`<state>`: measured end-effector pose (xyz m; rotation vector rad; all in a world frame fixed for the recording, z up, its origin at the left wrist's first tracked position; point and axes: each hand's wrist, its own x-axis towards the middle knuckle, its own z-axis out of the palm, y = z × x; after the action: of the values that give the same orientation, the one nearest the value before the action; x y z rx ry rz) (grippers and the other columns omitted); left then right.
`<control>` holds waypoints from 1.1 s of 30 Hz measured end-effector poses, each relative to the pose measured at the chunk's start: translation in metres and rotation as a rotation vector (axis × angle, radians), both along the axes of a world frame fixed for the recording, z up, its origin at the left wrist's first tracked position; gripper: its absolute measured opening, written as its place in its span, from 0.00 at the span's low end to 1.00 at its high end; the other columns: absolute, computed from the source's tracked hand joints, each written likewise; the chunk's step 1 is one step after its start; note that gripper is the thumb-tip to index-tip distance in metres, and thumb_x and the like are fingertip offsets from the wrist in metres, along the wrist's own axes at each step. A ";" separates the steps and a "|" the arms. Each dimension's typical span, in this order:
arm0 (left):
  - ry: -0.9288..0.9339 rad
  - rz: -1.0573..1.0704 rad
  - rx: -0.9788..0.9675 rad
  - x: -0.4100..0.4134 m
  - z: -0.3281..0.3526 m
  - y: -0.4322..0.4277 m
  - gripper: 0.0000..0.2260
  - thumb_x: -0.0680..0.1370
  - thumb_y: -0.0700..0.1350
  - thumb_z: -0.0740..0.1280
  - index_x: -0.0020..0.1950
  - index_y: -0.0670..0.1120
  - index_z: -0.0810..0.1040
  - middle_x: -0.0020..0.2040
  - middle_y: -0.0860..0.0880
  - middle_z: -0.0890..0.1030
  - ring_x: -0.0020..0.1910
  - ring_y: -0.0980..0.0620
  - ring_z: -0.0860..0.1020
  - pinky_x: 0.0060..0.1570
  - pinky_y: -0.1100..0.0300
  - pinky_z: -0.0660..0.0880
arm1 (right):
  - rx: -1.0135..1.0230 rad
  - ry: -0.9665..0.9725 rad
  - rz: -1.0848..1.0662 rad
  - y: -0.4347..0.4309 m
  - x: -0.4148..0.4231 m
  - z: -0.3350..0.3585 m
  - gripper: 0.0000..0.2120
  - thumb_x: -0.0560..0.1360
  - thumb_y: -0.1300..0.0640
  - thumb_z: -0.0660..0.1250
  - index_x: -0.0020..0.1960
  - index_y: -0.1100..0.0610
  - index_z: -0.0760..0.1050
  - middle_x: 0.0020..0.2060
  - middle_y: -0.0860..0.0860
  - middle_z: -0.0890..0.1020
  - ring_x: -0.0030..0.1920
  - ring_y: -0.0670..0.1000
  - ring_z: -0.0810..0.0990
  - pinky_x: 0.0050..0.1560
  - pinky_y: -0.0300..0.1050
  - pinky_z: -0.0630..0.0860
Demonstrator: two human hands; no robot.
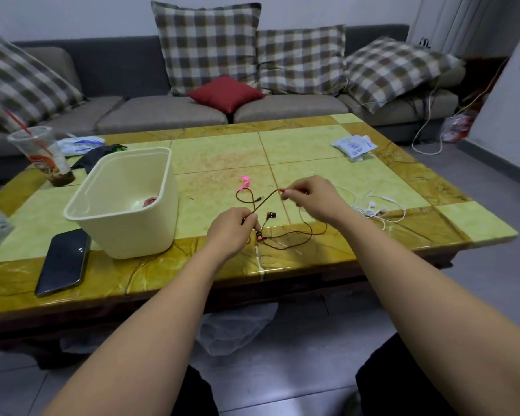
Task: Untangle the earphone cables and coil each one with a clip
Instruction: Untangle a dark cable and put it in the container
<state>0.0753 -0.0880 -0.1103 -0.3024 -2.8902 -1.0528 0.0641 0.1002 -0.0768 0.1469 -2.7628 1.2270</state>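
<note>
A dark red-and-black earphone cable lies in loose loops near the table's front edge, its two earbuds close to my left hand. My left hand pinches one stretch of this cable. My right hand pinches the same cable farther along, at an orange-red piece, so a straight run spans between both hands. A pink clip lies on the table just behind the hands. A white earphone cable sprawls to the right of my right hand.
A cream plastic tub stands left of my hands, something reddish at its bottom. A black phone lies at the front left. A plastic cup with a straw and a tissue pack sit farther back on the tiled table.
</note>
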 end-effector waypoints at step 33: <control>-0.029 0.000 0.266 0.006 0.011 0.001 0.10 0.80 0.46 0.61 0.42 0.47 0.80 0.31 0.54 0.74 0.32 0.56 0.70 0.34 0.59 0.65 | -0.185 -0.175 0.290 -0.022 0.010 -0.007 0.08 0.79 0.57 0.67 0.55 0.55 0.82 0.42 0.49 0.84 0.32 0.45 0.73 0.36 0.38 0.73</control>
<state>0.0814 -0.0873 -0.0990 -0.2737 -2.7267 -1.4316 0.0736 0.0782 -0.0842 0.4568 -2.8262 1.6310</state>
